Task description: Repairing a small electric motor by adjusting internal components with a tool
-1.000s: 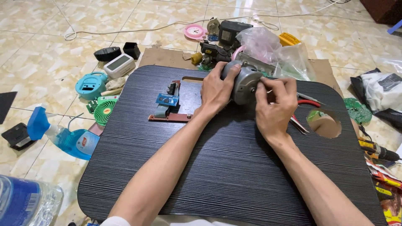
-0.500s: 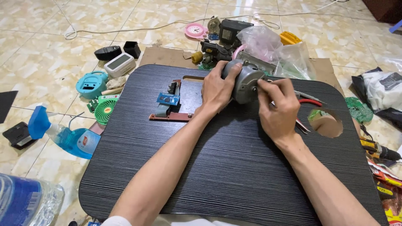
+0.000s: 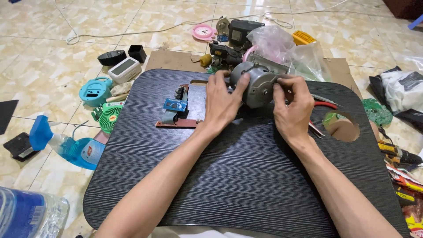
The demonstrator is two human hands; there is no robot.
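Your hands have open passage across the lower half of the black tray (image 3: 246, 185), frame centre and bottom. Obstacles crowd the top: circuit boards (image 3: 178, 110) at centre left, plastic bags (image 3: 291, 50) upper right, red-handled pliers (image 3: 324, 105) at right.

Spray bottle (image 3: 66, 147), green fan (image 3: 110, 118), pink clock (image 3: 204, 31).

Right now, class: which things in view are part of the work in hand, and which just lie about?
In hand:
left hand
right hand
grey motor
black lap table

Lying about:
circuit boards
blue spray bottle
green mini fan
pink clock
red-handled pliers
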